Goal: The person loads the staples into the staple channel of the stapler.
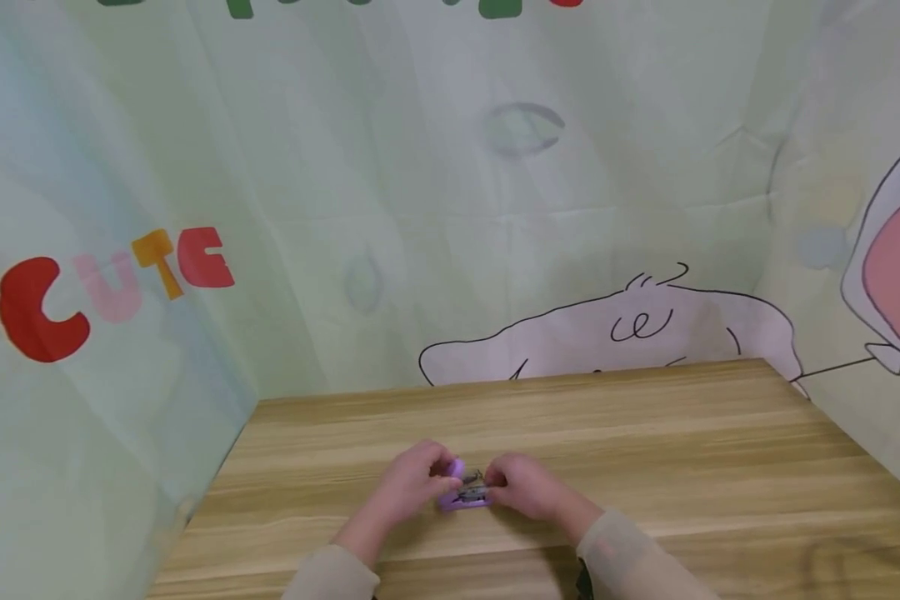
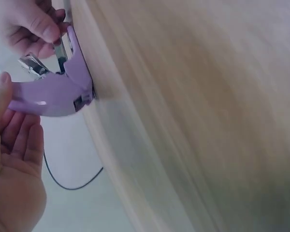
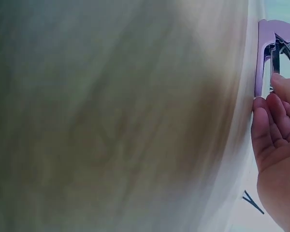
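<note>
A purple stapler (image 2: 50, 94) stands hinged open on the table, its base (image 1: 467, 505) down and its purple cover (image 1: 456, 468) raised. My left hand (image 1: 412, 482) grips the raised cover between thumb and fingers. From the other side, my right hand (image 1: 531, 488) pinches the end of the metal staple channel (image 3: 275, 65), just above the base. A second metal part (image 2: 33, 65) sticks out beneath the cover in the left wrist view. Its far end stays hidden from the head view by my fingers.
The wood-grain table (image 1: 645, 442) extends to both sides and behind the stapler. A pale printed curtain (image 1: 390, 208) with coloured letters and line drawings hangs along the table's back and sides.
</note>
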The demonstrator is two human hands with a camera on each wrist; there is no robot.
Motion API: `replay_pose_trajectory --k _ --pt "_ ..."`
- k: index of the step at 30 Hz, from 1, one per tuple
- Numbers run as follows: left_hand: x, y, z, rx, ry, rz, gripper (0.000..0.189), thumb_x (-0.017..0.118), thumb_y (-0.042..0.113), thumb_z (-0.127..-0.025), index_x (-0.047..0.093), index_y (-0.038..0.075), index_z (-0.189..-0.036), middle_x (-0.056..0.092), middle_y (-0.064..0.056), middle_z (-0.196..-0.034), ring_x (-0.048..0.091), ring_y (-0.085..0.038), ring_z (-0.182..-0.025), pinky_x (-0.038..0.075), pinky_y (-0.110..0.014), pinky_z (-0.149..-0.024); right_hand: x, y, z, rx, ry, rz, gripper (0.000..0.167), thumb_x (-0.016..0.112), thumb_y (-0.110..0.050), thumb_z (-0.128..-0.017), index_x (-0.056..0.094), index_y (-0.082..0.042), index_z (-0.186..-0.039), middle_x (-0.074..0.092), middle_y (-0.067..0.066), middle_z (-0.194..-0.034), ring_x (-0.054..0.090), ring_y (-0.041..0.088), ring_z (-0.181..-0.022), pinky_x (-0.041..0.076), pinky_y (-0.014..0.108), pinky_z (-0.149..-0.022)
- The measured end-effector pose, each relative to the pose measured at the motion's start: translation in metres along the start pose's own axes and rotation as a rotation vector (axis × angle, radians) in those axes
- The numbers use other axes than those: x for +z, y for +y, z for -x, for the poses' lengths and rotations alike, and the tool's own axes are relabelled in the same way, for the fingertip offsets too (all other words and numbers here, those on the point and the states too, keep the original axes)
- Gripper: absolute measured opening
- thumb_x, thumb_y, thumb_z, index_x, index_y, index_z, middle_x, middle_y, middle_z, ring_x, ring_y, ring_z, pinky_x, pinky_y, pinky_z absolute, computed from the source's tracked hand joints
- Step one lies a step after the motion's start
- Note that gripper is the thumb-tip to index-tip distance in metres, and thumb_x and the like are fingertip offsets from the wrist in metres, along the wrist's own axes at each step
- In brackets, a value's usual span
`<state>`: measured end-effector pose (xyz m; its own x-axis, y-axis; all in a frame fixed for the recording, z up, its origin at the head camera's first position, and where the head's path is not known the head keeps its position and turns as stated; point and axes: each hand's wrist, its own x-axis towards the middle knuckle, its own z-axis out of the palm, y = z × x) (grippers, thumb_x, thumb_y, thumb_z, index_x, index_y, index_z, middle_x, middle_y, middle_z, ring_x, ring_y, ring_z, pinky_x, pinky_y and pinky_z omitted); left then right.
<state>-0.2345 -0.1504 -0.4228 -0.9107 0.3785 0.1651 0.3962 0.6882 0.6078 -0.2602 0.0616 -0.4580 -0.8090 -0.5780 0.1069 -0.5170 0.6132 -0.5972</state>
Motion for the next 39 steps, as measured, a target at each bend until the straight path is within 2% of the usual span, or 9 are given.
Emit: replay_pose_trajectory --k 5,14,20,28,35,39 --pt "0.009 0.004 -0.004 0.008 0.002 -0.069 0.015 0.070 0.026 -0.083 0.064 0.015 -0.092 0.055 0.008 -0.090 0.053 -0.010 -0.082 0.048 -0.030 -0.074 0.000 0.001 0.002 0.009 0.005 -0.021 0.009 0.070 -0.017 -0.081 0.065 -0.012 -0.086 0.057 -0.011 -0.075 0.050 0.003 -0.067 0.045 0.022 -0.064" --pt "0.013 0.008 -0.008 -0.023 -0.007 -0.054 0.014 0.070 0.026 -0.084 0.064 0.015 -0.091 0.053 0.007 -0.090 0.051 -0.010 -0.082 0.047 -0.029 -0.073 -0.001 0.001 0.004 0.029 0.005 -0.039 0.009 0.070 -0.014 -0.080 0.064 -0.011 -0.086 0.057 -0.008 -0.076 0.049 0.005 -0.067 0.044 0.023 -0.062" --pt "0.016 0.009 -0.010 0.013 -0.014 -0.084 0.016 0.071 0.026 -0.083 0.066 0.013 -0.090 0.054 0.008 -0.087 0.051 -0.009 -0.079 0.046 -0.027 -0.070 -0.002 0.003 0.004 0.010 0.019 -0.034 0.010 0.072 -0.015 -0.079 0.065 -0.011 -0.085 0.058 -0.009 -0.076 0.051 0.004 -0.068 0.045 0.023 -0.064" --pt "0.021 0.012 -0.015 0.007 -0.039 -0.114 0.013 0.073 0.022 -0.081 0.066 0.013 -0.087 0.053 0.008 -0.085 0.050 -0.008 -0.078 0.046 -0.027 -0.069 -0.005 0.007 0.005 0.006 -0.010 -0.124 0.017 0.073 -0.017 -0.079 0.066 -0.009 -0.092 0.062 -0.007 -0.082 0.055 0.006 -0.074 0.048 0.023 -0.068" --pt "0.028 0.011 -0.018 0.093 -0.038 -0.195 0.015 0.074 0.024 -0.080 0.066 0.012 -0.085 0.050 0.009 -0.082 0.047 -0.007 -0.075 0.045 -0.024 -0.068 -0.008 0.011 0.008 0.007 -0.008 -0.102 0.019 0.072 -0.020 -0.081 0.067 -0.009 -0.095 0.063 -0.008 -0.084 0.056 0.004 -0.076 0.048 0.023 -0.069" --pt "0.030 0.011 -0.019 0.123 -0.029 -0.199 0.017 0.075 0.023 -0.079 0.065 0.011 -0.083 0.049 0.009 -0.080 0.046 -0.007 -0.074 0.044 -0.023 -0.066 -0.009 0.014 0.010 -0.005 -0.003 -0.119 0.021 0.071 -0.022 -0.081 0.067 -0.007 -0.095 0.064 -0.006 -0.084 0.057 0.007 -0.076 0.049 0.024 -0.070"
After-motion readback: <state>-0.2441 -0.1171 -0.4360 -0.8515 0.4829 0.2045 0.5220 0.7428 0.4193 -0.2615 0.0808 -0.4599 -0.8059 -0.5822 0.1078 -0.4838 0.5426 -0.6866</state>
